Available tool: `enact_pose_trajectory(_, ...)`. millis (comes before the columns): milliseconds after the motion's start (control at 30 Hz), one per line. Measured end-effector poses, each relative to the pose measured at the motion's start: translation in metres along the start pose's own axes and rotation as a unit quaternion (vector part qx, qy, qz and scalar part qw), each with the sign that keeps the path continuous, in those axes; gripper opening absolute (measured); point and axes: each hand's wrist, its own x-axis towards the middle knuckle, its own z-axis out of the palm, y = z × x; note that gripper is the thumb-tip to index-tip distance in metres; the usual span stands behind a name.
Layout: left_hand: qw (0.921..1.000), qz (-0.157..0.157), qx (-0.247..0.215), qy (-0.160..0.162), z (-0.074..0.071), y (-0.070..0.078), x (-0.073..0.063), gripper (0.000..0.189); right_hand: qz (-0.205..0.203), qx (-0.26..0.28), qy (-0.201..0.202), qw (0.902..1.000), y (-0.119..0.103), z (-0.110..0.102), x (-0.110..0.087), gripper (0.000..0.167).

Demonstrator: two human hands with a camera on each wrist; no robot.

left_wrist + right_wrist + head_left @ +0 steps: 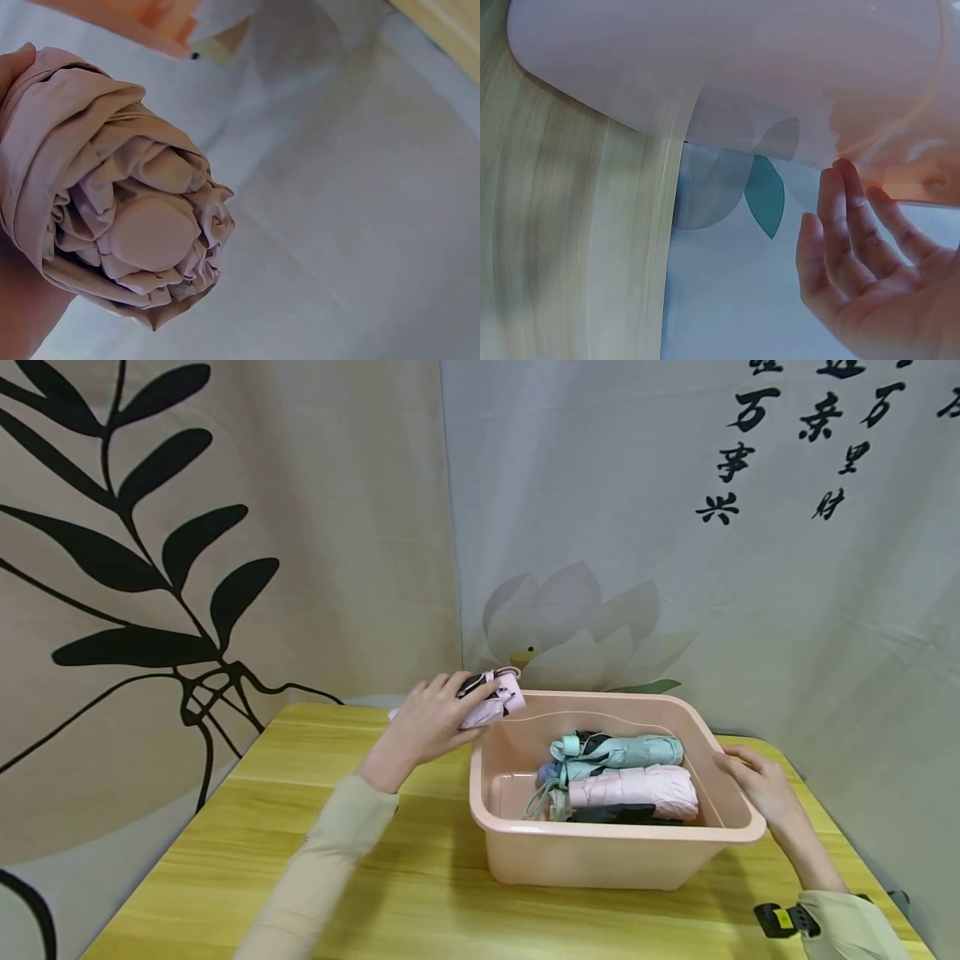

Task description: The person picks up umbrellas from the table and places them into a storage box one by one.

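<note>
In the head view my left hand [435,718] grips a folded pale pink umbrella [491,710] with black marks, held over the left rim of a pink plastic basin [585,856]. The left wrist view shows that umbrella's round end cap [154,234] amid gathered fabric. My right hand [765,785] is at the basin's right rim. In the right wrist view its fingers [840,225] are extended, fingertips at the basin's outer wall. Inside the basin lie a folded light teal umbrella [645,750], a pale pink one [637,789] and a dark bundle [622,814].
The basin stands on a yellow wood-grain table [405,877], near its back edge. Behind hangs a cloth backdrop [360,527] with printed leaves, a lotus and black characters. A black strap device [783,920] sits at the right sleeve.
</note>
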Motion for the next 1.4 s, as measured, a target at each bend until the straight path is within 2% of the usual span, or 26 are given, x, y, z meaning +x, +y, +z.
enact_pose_trajectory(400,0.9972,0.068,0.007,-0.031,-0.013,0.026,0.049,0.06,-0.009,0.006,0.017,0.9998,0.0,0.0,0.002,0.054)
enact_pose_trajectory(733,0.991,0.115,0.005,-0.069,-0.01,0.047,0.08,0.063,-0.003,0.004,0.011,0.9999,0.0,0.0,0.001,0.055)
enact_pose_trajectory(967,0.9855,0.124,-0.034,-0.112,-0.004,0.066,0.097,0.064,0.008,-0.001,-0.004,1.0,0.001,0.0,0.001,0.058)
enact_pose_trajectory(1200,0.9815,0.141,-0.024,-0.127,0.002,0.082,0.112,0.065,0.01,-0.002,-0.01,0.9999,0.0,0.0,0.001,0.059)
enact_pose_trajectory(1400,0.9779,0.134,-0.04,-0.155,0.007,0.097,0.125,0.064,0.009,0.0,-0.003,1.0,0.0,-0.001,0.001,0.058)
